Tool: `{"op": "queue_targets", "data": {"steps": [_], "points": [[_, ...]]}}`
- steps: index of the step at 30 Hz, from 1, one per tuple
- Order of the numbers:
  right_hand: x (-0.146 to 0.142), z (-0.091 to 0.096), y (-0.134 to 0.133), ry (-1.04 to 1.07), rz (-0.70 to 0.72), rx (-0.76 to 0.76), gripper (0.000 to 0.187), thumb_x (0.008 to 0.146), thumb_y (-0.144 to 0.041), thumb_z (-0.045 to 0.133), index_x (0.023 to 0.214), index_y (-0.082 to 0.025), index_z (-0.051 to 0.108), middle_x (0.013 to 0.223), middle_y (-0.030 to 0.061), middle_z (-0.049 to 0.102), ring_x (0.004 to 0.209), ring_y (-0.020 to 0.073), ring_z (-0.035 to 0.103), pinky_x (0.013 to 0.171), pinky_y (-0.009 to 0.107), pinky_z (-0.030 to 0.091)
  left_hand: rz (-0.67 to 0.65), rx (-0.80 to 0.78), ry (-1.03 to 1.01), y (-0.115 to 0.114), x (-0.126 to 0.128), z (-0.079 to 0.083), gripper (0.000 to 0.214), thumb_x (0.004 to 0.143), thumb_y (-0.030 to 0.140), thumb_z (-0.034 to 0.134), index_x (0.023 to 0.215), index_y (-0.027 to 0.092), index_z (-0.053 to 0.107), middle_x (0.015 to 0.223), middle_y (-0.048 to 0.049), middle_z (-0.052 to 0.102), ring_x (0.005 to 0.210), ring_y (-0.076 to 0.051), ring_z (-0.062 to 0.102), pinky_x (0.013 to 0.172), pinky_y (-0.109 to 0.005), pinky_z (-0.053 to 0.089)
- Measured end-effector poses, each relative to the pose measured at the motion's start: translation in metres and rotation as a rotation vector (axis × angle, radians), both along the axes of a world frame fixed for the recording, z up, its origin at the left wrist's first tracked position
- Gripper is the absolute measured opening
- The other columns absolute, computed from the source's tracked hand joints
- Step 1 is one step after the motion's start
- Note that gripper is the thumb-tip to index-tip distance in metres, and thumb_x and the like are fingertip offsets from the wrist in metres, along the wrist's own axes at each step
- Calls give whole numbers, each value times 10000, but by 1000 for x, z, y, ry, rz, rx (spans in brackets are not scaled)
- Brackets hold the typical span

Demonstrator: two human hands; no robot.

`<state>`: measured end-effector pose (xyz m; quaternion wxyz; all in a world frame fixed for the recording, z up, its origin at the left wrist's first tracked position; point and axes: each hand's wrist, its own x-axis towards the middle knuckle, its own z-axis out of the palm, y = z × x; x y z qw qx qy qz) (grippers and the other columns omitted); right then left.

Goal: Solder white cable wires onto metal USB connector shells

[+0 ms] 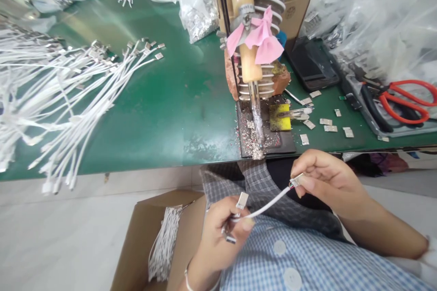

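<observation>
A short white cable (269, 203) runs between my two hands in front of the bench edge. My right hand (324, 184) pinches a small metal USB connector (296, 180) at its far end, where thin coloured wires show. Closed round the cable's other part is my left hand (225, 229), with more USB connectors (242, 200) poking out between its fingers. Just beyond the hands, a soldering iron (256, 113) with a wooden handle is fixed tip down over a dark plate (285, 143) littered with solder bits. A yellow sponge (280, 117) lies on that plate.
White cables (85, 100) with metal plugs are heaped on the left of the green bench (164, 113). Loose connectors (330, 128), a phone (314, 63) and red-handled pliers (406, 100) lie right. A cardboard box (136, 227) below holds cables.
</observation>
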<state>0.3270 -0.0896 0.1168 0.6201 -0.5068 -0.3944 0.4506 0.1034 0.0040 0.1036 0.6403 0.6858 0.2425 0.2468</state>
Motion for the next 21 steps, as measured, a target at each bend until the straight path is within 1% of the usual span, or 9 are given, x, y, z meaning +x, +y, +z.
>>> {"op": "queue_targets", "data": {"steps": [4, 8, 14, 18, 21], "points": [[2, 0, 2, -67, 29, 15, 72, 945, -179, 585, 992, -199, 636, 683, 7, 673, 573, 83, 645, 528, 156, 502, 47, 5, -17, 1, -2, 2, 233, 958, 344, 580, 776, 211, 519, 631, 54, 455, 537, -75, 373, 503, -196, 304], [2, 3, 3, -109, 68, 23, 93, 953, -167, 563, 997, -208, 634, 694, 2, 678, 588, 74, 654, 553, 145, 519, 49, 12, -41, 1, -4, 2, 223, 958, 338, 579, 783, 211, 523, 629, 54, 474, 535, -73, 392, 498, -191, 308], [2, 4, 3, -91, 86, 41, 66, 945, -170, 572, 970, -210, 618, 722, 1, 643, 602, 74, 627, 561, 162, 519, 68, 20, -36, 0, -5, 1, 226, 951, 343, 586, 777, 211, 531, 616, 53, 471, 519, -74, 381, 484, -196, 300], [2, 3, 1, -98, 81, 40, 83, 941, -165, 574, 982, -226, 614, 730, -3, 636, 614, 77, 610, 558, 166, 505, 81, 94, 33, 1, -5, 6, 217, 952, 272, 572, 755, 202, 516, 609, 51, 456, 515, -77, 375, 490, -204, 302], [-1, 4, 1, -130, 90, 37, 79, 934, -172, 583, 964, -241, 605, 721, -15, 612, 599, 82, 589, 534, 175, 486, 43, 179, 95, 5, -1, 13, 171, 961, 186, 515, 791, 202, 533, 602, 54, 446, 502, -74, 384, 492, -204, 309]]}}
